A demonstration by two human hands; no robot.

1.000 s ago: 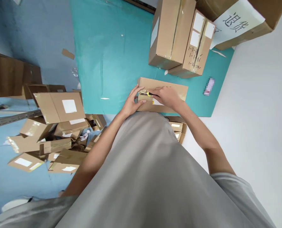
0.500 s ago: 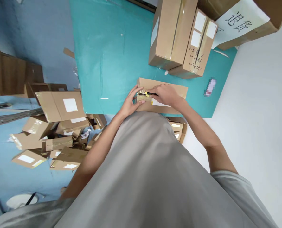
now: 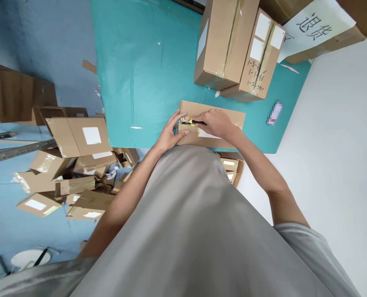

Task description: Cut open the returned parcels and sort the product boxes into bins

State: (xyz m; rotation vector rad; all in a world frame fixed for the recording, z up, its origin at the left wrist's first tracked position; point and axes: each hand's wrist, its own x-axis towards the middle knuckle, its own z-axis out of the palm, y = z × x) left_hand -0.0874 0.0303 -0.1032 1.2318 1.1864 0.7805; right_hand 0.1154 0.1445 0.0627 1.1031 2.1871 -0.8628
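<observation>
A long, low cardboard box (image 3: 195, 108) lies at the table's near edge, right against my shirt. My left hand (image 3: 170, 135) grips its left end, the thumb resting on the taped top and the fingers bent over the end and far side. In my closed right hand (image 3: 219, 123) is a black and yellow utility knife (image 3: 197, 122). Its tip points left and meets the clear tape (image 3: 188, 128) near that end of the box. A white label (image 3: 203, 134) on the lid is partly covered by my right hand.
Two taller taped boxes (image 3: 222, 45) stand farther back on the green-covered table (image 3: 130, 82). Behind them to the right is a larger box with a handwritten paper sheet (image 3: 313, 29). A blurred-out object (image 3: 274, 112) lies right. Opened cartons (image 3: 78, 185) heap up on the floor at left.
Both hands, the knife and the box stay almost in place. The surroundings shift only slightly in view, as the head camera moves a little.
</observation>
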